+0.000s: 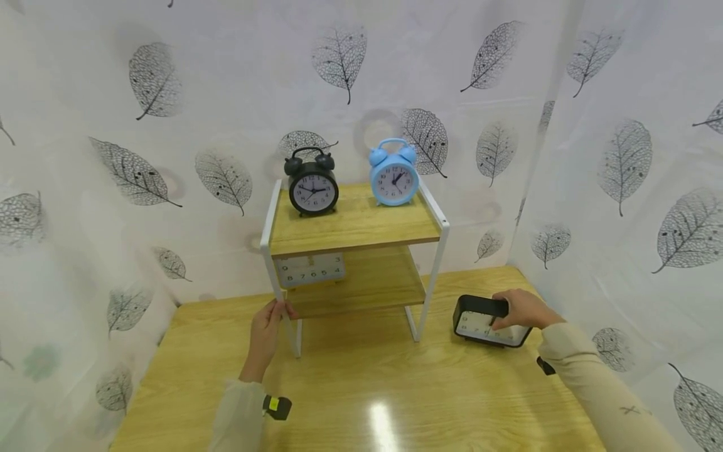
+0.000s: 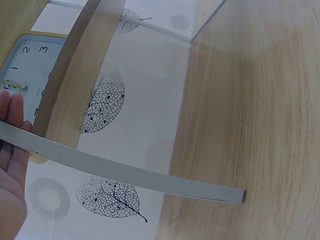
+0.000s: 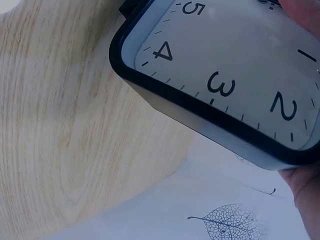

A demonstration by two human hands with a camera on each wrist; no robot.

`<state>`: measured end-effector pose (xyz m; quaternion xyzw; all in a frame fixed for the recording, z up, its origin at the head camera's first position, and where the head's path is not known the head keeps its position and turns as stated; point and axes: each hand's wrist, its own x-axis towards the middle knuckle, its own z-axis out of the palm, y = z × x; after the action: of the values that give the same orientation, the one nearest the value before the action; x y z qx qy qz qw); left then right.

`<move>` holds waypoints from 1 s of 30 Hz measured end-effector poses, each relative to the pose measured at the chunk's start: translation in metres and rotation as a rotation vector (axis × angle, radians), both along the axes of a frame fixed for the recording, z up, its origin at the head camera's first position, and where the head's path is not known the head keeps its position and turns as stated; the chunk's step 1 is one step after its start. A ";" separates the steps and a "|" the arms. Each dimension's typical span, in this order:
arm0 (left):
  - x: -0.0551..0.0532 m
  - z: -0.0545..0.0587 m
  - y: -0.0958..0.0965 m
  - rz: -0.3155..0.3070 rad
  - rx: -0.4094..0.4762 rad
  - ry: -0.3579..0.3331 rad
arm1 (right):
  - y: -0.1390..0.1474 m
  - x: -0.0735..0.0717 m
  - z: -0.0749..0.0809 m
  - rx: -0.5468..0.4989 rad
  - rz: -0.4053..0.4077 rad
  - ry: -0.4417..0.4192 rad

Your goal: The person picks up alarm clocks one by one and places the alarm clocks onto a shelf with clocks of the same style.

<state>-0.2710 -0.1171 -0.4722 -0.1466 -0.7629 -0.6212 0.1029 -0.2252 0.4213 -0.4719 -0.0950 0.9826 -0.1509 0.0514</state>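
Note:
My right hand (image 1: 522,309) grips a black rectangular alarm clock (image 1: 471,306) from above, at the right of the table. Its thumb lies over the white dial; in the right wrist view the dial (image 3: 240,55) fills the upper part. My left hand (image 1: 264,333) holds the front left white metal leg (image 1: 290,336) of a two-tier wooden shelf (image 1: 361,223), with fingers passing behind it. On the lower tier, near that hand, stands a rectangular clock (image 1: 310,270) with a yellow edge; the upper board hides its top.
A black twin-bell alarm clock (image 1: 313,193) and a light blue one (image 1: 394,182) stand on the upper tier. The shelf stands on a wooden table (image 1: 361,383). Leaf-patterned sheeting (image 1: 226,125) hangs behind and on both sides.

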 end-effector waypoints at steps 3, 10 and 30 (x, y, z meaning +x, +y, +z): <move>-0.002 -0.002 -0.001 0.010 0.001 0.004 | 0.001 -0.001 0.002 0.004 0.000 0.004; -0.003 -0.001 -0.001 0.029 -0.023 -0.009 | 0.000 0.002 0.011 0.021 0.023 0.011; 0.013 0.024 0.006 0.036 0.010 -0.085 | 0.004 0.008 0.033 0.073 0.026 0.032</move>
<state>-0.2581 -0.1111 -0.4484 -0.1060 -0.7660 -0.6286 0.0823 -0.2172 0.4252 -0.4389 -0.1083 0.9868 -0.1127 0.0412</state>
